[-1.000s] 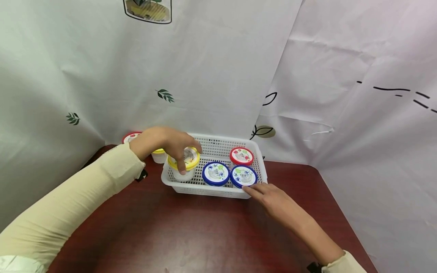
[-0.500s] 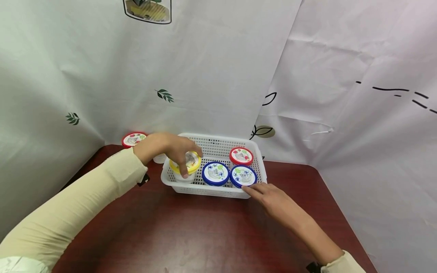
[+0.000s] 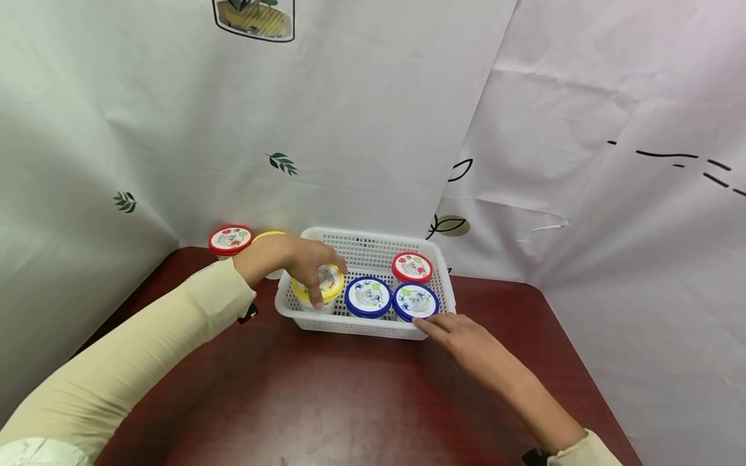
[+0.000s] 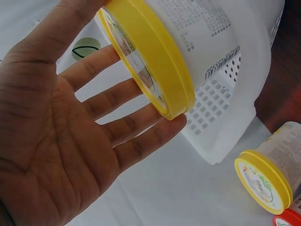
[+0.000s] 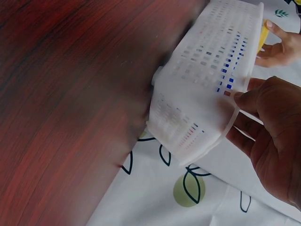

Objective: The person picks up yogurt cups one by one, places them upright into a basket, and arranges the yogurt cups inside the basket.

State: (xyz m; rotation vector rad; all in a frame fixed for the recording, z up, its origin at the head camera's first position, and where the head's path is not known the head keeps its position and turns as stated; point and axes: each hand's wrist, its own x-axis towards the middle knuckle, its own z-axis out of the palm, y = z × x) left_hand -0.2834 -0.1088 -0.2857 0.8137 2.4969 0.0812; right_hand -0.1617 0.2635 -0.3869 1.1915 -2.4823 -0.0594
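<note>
My left hand (image 3: 300,260) holds a white tub with a yellow lid (image 3: 331,279) by its lid, thumb at the front and fingers at the far side. This tub stands in the left end of a white perforated basket (image 3: 350,325). In the left wrist view the fingertips touch the rim of the yellow lid (image 4: 162,61). At the basket's front right corner, my right hand (image 3: 466,338) pinches the rim, thumb outside and fingers inside, as the right wrist view shows. Two blue-lidded tubs, one in the middle (image 3: 368,296) and one at the right (image 3: 416,301), sit in front of a red-lidded tub (image 3: 412,266).
Left of the basket, a red-lidded tub (image 3: 230,239) and another yellow-lidded tub (image 3: 269,234) stand on the dark red table (image 3: 326,395); my left arm partly hides the yellow one. White printed sheeting (image 3: 361,129) hangs close behind the basket.
My left hand has moved slightly down and right with the yellow-lidded tub, which sits lower in the basket. More of the tubs at the left shows. The right hand stays on the rim.
</note>
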